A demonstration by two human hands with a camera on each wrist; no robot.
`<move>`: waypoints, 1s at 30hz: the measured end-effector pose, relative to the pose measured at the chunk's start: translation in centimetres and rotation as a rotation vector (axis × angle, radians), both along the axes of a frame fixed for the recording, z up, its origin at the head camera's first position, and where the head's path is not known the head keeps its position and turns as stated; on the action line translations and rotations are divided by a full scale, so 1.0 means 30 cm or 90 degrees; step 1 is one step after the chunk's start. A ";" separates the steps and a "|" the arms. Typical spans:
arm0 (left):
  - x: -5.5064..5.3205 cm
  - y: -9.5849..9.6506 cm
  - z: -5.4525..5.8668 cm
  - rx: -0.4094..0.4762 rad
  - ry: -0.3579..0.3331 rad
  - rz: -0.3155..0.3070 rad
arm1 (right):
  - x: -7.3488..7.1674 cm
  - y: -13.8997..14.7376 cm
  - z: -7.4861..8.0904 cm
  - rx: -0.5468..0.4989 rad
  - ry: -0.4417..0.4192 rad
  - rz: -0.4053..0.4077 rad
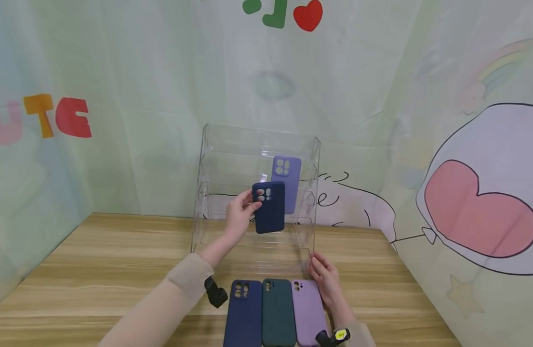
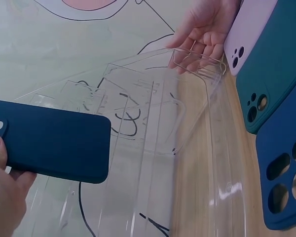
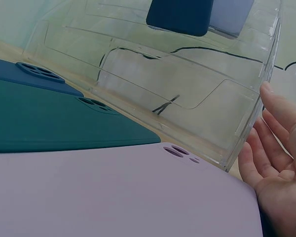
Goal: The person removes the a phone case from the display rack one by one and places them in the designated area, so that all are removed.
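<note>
My left hand point(image 1: 239, 212) pinches a navy phone case point(image 1: 273, 217) by its camera-hole edge, thumb in front. The case is upright before a clear tiered acrylic rack point(image 1: 232, 140) and overlaps a lavender phone case point(image 1: 292, 168) standing in one of the rack's upper tiers. At the rack's lower right side rests my right hand point(image 1: 327, 279); in the right wrist view its thumb and loosely bent fingers point(image 3: 254, 153) touch the outside of the clear side wall.
In front of the rack, side by side, lie a blue phone case point(image 1: 244, 318), a dark green phone case point(image 1: 278, 313) and a pink-lilac phone case point(image 1: 309, 313). All are on the wooden table point(image 1: 119, 270). A printed curtain point(image 1: 153, 96) hangs behind and at the sides.
</note>
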State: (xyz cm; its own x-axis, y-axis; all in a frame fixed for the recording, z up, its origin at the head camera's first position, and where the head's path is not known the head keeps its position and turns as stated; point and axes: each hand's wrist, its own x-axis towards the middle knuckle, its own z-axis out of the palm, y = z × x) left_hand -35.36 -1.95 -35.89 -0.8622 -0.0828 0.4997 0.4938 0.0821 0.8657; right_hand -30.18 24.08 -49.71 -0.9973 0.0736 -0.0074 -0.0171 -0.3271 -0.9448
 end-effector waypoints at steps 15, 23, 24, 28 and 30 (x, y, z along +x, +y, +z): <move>0.062 -0.124 0.008 0.017 -0.070 0.030 | 0.002 0.000 0.002 -0.006 0.022 0.013; 0.091 -0.200 -0.014 0.022 -0.116 0.029 | -0.003 -0.002 0.000 0.012 0.009 0.004; 0.092 -0.208 -0.017 0.028 -0.119 0.027 | -0.003 -0.003 0.000 0.012 0.007 0.005; 0.101 -0.237 -0.027 0.052 -0.147 0.004 | -0.001 -0.004 0.000 0.010 0.010 0.004; 0.110 -0.251 -0.031 0.052 -0.170 -0.006 | 0.000 -0.006 0.002 0.010 0.011 0.002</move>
